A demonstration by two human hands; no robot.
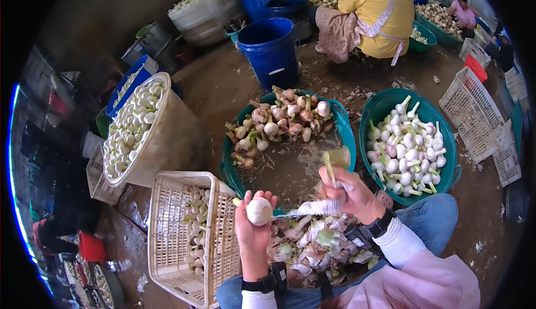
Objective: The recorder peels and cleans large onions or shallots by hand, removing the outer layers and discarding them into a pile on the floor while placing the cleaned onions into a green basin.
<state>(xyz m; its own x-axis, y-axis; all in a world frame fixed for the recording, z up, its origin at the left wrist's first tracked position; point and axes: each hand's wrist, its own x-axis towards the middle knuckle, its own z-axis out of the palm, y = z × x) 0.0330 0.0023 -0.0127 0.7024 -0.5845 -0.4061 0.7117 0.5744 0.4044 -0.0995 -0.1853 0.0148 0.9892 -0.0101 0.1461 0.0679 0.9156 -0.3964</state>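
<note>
My left hand [254,242] cradles a white, peeled garlic bulb [259,211] in the palm, its pale stem end pointing left. To its right, my right hand [355,189] is closed around a strip of white garlic skin [321,207], which trails toward the bulb. A blurred yellowish piece [337,158] sticks up at the right fingers; I cannot tell whether it is husk or a tool. Below both hands lies a heap of garlic peelings [318,242]. Beyond them, a green tub [228,171] has unpeeled garlic bulbs [289,114] piled at its far side over brownish debris.
A second green tub [454,141] of trimmed white garlic stands at the right. On the left are a white plastic crate [180,177] and a large tilted tub [180,124] of garlic. A blue bucket [268,53] stands ahead, near a seated person in yellow [377,16]. White crates [471,116] lie far right.
</note>
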